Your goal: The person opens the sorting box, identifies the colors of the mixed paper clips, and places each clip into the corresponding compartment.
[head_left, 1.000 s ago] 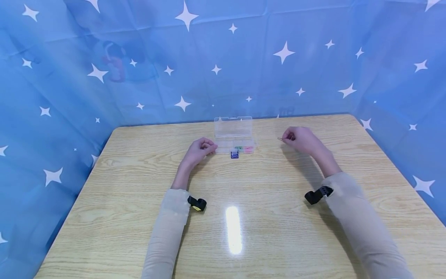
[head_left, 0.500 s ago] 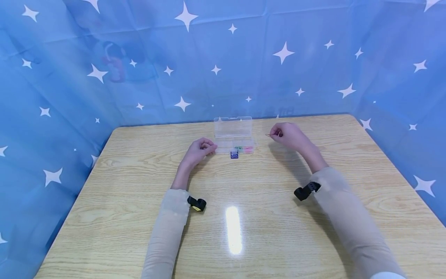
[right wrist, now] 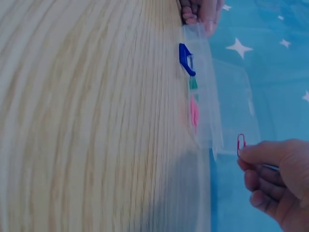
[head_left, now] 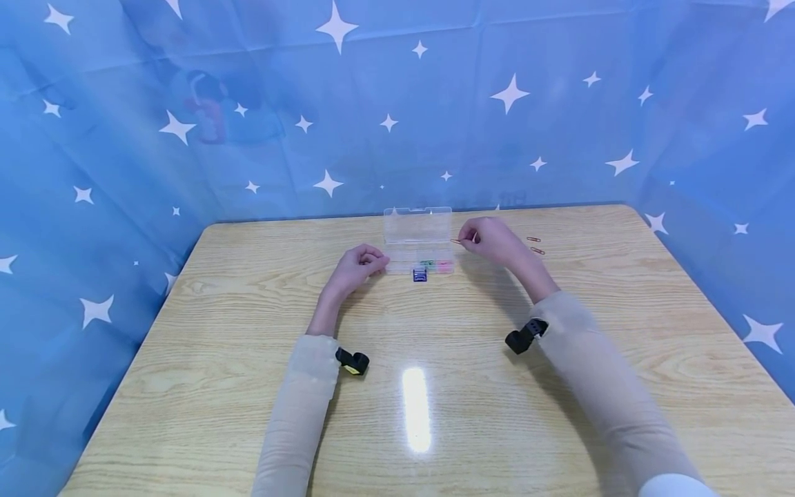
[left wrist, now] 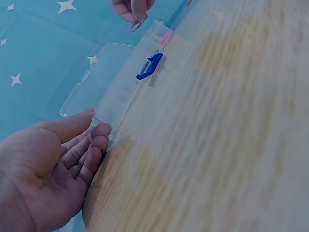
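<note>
A clear plastic compartment box stands at the table's far side with its lid raised. My left hand holds its left end between thumb and fingers. My right hand pinches a red paper clip between thumb and forefinger, just off the box's right end. Green pieces and pink pieces lie in the front right compartments; the green ones look like clips. A blue frame-shaped piece sits at the box's front edge; whether it is fixed there I cannot tell.
Two reddish paper clips, a rear one and a nearer one, lie on the wooden table right of my right hand. A blue star-patterned curtain hangs behind and along both sides. Light glares off the tabletop in front.
My right hand has moved left toward the box with the paper clip, uncovering two paper clips on the table behind it. My left hand has stayed at the box's left end.
</note>
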Motion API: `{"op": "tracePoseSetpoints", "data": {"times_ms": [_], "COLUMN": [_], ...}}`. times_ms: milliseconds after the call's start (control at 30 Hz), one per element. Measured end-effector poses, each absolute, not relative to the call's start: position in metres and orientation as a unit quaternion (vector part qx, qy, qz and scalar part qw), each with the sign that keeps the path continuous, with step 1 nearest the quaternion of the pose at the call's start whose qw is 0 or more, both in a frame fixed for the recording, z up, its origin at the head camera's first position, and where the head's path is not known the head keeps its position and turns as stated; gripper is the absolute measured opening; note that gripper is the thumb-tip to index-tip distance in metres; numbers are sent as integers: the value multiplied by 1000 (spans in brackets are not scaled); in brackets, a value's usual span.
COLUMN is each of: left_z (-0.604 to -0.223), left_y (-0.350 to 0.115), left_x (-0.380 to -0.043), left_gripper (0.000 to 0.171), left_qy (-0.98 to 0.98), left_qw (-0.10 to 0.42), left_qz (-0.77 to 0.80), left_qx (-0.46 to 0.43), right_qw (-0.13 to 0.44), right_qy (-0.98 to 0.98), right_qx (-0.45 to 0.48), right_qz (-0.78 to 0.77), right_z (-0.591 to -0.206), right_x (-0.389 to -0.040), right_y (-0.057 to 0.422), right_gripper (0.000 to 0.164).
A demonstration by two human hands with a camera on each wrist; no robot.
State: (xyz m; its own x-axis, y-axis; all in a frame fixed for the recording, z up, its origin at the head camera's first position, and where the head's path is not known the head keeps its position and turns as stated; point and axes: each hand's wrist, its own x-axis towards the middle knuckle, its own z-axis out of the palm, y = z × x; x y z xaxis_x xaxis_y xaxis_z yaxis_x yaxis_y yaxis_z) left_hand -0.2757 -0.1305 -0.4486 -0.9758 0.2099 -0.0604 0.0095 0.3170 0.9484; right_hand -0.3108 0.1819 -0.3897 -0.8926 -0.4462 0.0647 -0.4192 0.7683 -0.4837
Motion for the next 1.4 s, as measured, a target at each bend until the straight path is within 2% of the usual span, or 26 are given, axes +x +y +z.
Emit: {"op": "tracePoseSetpoints", "data": {"times_ms": [500, 833, 1400], "left_z": [-448, -450, -447], "left_y": [-130, -129, -129], "left_x": [-275, -276, -274], "left_gripper": [25, 24, 27], "left_qy": [807, 806, 808], "left_qw": [86, 82, 84], "left_qz": [580, 581, 580], "left_qx": [68, 72, 68], "right_qw": [44, 48, 22], "right_qy": [932, 932, 935], "right_qx": [-240, -237, -225], "right_qz": [-269, -269, -271], "right_z": [-397, -401, -397], "right_x": [-314, -314, -305], "right_y": [161, 160, 178], "right_gripper": [8, 14, 14]}}
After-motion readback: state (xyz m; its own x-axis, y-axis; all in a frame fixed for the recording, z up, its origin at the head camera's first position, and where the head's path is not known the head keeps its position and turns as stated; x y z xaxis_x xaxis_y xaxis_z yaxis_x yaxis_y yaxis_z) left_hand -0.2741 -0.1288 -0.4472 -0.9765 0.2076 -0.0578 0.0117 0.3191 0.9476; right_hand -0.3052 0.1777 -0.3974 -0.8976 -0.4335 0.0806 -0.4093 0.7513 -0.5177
